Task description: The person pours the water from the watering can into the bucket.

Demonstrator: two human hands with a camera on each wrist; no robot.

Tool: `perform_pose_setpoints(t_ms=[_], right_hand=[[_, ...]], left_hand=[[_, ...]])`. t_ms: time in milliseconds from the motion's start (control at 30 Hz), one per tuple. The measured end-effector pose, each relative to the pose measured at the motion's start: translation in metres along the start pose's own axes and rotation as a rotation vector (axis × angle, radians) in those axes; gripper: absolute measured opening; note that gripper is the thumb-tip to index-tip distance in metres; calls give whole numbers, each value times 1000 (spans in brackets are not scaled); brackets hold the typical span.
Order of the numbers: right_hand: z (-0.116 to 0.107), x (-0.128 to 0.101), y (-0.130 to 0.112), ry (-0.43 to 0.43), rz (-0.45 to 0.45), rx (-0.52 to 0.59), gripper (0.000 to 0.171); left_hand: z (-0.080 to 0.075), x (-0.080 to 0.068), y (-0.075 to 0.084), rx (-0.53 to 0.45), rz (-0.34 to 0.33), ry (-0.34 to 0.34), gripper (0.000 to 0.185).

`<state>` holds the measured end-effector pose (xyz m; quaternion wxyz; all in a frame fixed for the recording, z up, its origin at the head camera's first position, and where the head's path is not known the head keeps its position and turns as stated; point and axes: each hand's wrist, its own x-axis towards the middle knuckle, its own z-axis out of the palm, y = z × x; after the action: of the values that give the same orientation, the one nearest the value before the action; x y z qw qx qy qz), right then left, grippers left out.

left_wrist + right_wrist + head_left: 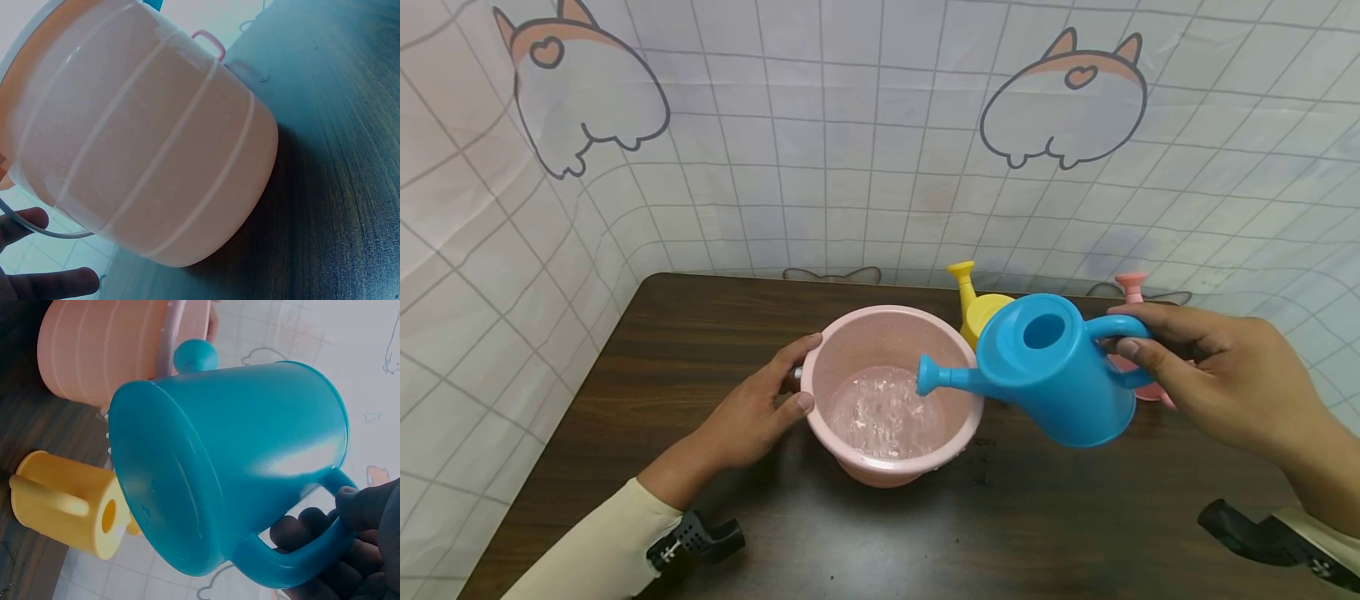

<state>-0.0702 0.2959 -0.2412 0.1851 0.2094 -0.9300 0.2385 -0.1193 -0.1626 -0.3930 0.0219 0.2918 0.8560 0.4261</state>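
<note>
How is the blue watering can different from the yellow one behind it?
The blue watering can is held in the air by the right hand, which grips its handle; the yellow watering can stands on the table, untouched. The blue one is tipped, its spout over the pink bucket; the yellow one stands upright, its spout pointing up. In the head view the blue one partly hides the yellow one. Both look like plastic toy cans of the same shape.

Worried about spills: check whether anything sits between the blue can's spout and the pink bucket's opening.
Nothing visible does. The blue watering can spout hangs over the pink bucket above the water; the yellow can stands behind.
</note>
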Motion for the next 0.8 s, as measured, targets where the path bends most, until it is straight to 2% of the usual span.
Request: perform_pose_setpoints(t_ms=[800], right_hand=[[0,1,0,-19,-5,7,41]], left_hand=[[0,0,1,9,1,-1,65]])
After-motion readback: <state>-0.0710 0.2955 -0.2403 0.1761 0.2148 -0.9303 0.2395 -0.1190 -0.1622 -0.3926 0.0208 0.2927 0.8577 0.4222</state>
